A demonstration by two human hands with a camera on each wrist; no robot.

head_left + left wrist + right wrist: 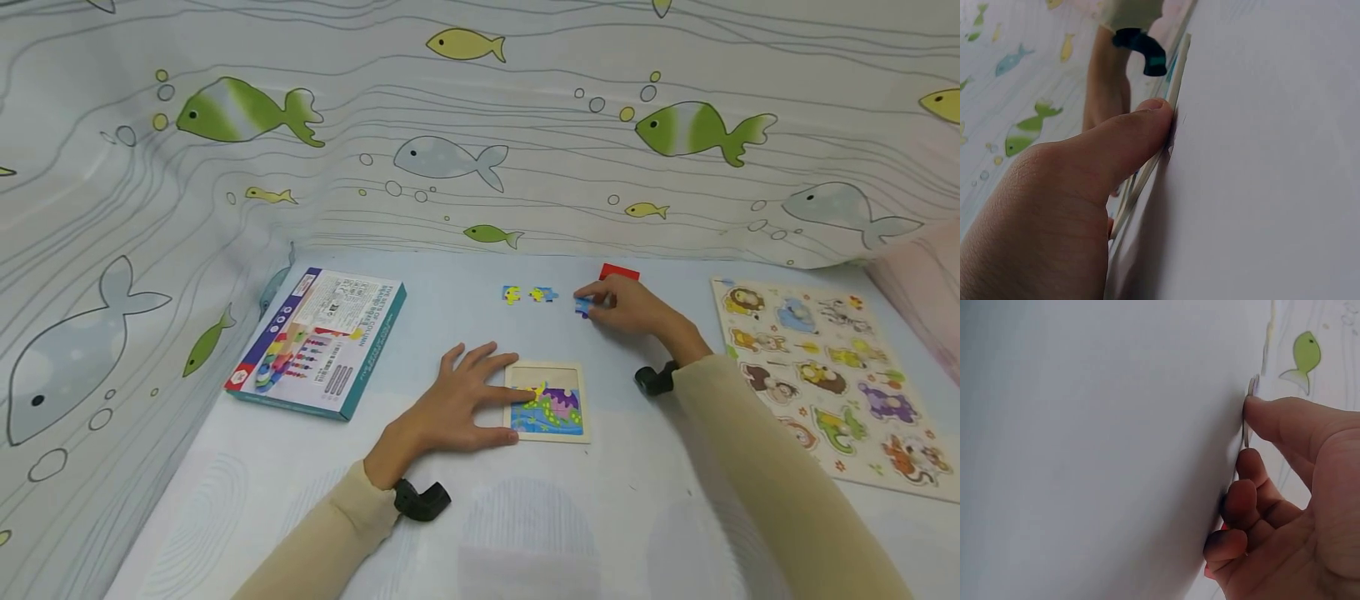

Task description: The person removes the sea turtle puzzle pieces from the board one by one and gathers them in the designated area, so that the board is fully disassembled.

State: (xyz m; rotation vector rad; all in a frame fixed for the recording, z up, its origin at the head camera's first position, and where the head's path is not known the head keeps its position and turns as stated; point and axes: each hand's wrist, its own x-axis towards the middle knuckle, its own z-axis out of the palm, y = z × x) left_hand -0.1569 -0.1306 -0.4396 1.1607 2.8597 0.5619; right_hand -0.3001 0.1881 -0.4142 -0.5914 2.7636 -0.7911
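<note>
One blue piece (581,307) pinched between right hand's (628,304) thumb and fingers, beyond puzzle tray (555,438). Left hand (457,408) spread, gripping nothing, forefinger across tray, thumb against edge. Best: brace tray, pinch lightly, check fit before pressing.

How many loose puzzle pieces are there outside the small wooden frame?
3. The left piece and the middle piece lie beyond the wooden frame; the right piece is pinched by the right hand. Others may be hidden under this hand.
</note>
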